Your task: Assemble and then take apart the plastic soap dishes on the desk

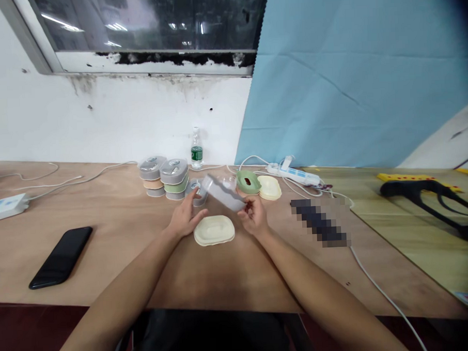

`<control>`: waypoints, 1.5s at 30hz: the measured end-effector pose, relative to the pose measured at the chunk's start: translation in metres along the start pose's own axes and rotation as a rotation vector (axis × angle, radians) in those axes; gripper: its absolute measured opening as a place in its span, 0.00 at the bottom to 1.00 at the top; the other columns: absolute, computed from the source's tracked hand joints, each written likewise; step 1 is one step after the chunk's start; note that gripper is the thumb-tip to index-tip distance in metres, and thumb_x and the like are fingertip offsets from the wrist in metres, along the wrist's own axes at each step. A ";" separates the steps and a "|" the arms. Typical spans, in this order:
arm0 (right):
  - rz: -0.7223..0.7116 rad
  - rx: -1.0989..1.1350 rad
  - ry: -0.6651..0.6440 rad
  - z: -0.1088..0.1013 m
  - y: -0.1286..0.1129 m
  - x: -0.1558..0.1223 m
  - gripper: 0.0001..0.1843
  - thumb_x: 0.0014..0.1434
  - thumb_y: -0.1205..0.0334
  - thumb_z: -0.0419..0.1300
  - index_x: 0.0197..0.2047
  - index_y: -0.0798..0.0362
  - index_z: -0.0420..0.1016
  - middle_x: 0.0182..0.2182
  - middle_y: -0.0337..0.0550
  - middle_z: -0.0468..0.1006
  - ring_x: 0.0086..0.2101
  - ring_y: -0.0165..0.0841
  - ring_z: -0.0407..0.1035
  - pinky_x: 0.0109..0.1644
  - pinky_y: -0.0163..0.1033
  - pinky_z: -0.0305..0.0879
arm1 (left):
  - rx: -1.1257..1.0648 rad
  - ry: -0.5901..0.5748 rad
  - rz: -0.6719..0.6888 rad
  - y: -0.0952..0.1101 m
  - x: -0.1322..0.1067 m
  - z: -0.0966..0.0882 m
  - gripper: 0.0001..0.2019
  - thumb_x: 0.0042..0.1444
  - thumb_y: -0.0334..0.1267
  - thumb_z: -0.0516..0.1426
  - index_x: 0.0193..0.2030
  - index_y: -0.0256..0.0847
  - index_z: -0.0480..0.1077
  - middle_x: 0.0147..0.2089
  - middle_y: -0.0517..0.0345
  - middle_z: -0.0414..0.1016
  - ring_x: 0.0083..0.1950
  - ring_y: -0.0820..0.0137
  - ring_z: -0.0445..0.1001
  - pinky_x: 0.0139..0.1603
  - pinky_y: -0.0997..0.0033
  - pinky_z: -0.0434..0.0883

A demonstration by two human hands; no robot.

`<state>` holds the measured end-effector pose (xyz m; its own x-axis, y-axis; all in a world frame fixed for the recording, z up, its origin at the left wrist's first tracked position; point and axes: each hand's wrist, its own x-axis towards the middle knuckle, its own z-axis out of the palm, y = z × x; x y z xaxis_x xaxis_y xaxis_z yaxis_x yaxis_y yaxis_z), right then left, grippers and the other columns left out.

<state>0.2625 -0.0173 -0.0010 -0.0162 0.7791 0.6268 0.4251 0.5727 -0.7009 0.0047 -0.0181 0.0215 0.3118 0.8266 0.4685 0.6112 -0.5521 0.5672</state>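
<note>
Currently, the grey shell [224, 193] is held tilted, its right end pinched by the right hand [255, 215]; its left end is best steadied by the left hand [184, 215], spread loosely beside it. Just in front, the cream container [214, 230] is placed.

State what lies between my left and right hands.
The head view shows a cream oval plastic dish, plus a grey elongated plastic piece held by the right hand.
</note>
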 end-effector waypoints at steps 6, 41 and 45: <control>0.007 0.049 -0.043 0.003 -0.010 -0.003 0.29 0.53 0.32 0.51 0.40 0.51 0.63 0.23 0.37 0.66 0.21 0.31 0.60 0.25 0.37 0.57 | 0.047 0.094 0.075 0.002 -0.001 -0.006 0.32 0.60 0.48 0.53 0.67 0.39 0.50 0.50 0.48 0.70 0.33 0.70 0.68 0.39 0.68 0.68; 0.181 -0.328 -0.552 0.005 -0.007 0.012 0.28 0.60 0.41 0.49 0.18 0.54 0.59 0.16 0.33 0.58 0.21 0.25 0.53 0.25 0.34 0.42 | 0.129 -0.394 -0.042 -0.005 0.007 -0.007 0.12 0.55 0.43 0.52 0.30 0.38 0.71 0.26 0.60 0.71 0.28 0.71 0.67 0.28 0.73 0.58; 0.167 -0.371 -0.537 0.005 -0.007 0.012 0.28 0.60 0.42 0.50 0.18 0.53 0.59 0.16 0.33 0.59 0.21 0.26 0.54 0.25 0.34 0.42 | 0.155 -0.422 -0.078 -0.006 0.008 -0.007 0.14 0.57 0.46 0.52 0.32 0.40 0.73 0.29 0.59 0.74 0.30 0.70 0.69 0.28 0.73 0.58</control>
<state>0.2546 -0.0112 0.0097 -0.3300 0.9233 0.1968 0.7423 0.3826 -0.5502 -0.0017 -0.0092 0.0263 0.5100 0.8552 0.0927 0.7365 -0.4898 0.4665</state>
